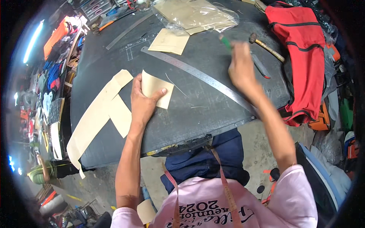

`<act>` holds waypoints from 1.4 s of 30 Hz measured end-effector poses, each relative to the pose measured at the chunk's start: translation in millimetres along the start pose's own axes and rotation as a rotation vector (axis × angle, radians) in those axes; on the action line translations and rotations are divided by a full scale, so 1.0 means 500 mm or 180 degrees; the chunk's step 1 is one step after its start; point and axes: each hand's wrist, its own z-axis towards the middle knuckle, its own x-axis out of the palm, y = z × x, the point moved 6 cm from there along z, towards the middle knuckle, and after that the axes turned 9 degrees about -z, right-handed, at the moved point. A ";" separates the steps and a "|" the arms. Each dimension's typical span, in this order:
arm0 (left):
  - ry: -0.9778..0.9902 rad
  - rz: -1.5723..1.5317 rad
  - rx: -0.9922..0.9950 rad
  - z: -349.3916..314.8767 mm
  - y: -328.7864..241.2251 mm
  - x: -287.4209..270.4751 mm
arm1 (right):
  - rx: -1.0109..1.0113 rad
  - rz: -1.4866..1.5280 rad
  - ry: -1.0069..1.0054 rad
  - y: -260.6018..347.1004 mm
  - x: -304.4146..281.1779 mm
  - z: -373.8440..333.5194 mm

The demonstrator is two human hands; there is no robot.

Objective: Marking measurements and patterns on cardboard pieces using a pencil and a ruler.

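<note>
My left hand [143,99] grips a small folded piece of tan paper [153,84], its thumb pressed on the face and the fingers behind. Just left of it lies a long curved tan paper pattern [99,99] with a strip branching off. My right hand [243,70], blurred by motion, is closed around a slim green tool [226,41] that points up and left; its exact kind is unclear. The right hand is raised over the table beyond a long steel ruler [201,76]. Thin paper offcuts [176,84] lie right of the left hand.
A tan envelope-like sheet [169,41] lies by a plastic bag of tan paper pieces [195,17] at the back. A hammer [269,48], a box cutter [260,66] and a red zippered bag [304,49] are at the right. Another ruler [129,31] lies far left.
</note>
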 end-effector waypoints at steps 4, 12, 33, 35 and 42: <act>-0.0119 0.0360 -0.0040 0.048 -0.017 0.007 | -0.0173 0.0242 0.0554 0.101 -0.005 -0.123; 0.0456 0.0744 0.0227 0.125 0.003 0.031 | -0.0059 -0.0578 0.0693 -0.016 0.029 -0.079; 0.0437 -0.1411 -0.0184 0.166 0.071 -0.009 | 0.0526 0.1536 0.0192 0.254 0.080 -0.003; 0.0496 -0.1424 -0.0325 0.154 0.065 0.001 | 0.0848 0.1556 -0.0071 0.257 0.078 -0.024; 0.0735 -0.0188 -0.0347 0.116 0.037 0.039 | 0.1468 0.2933 0.1028 0.253 0.132 -0.039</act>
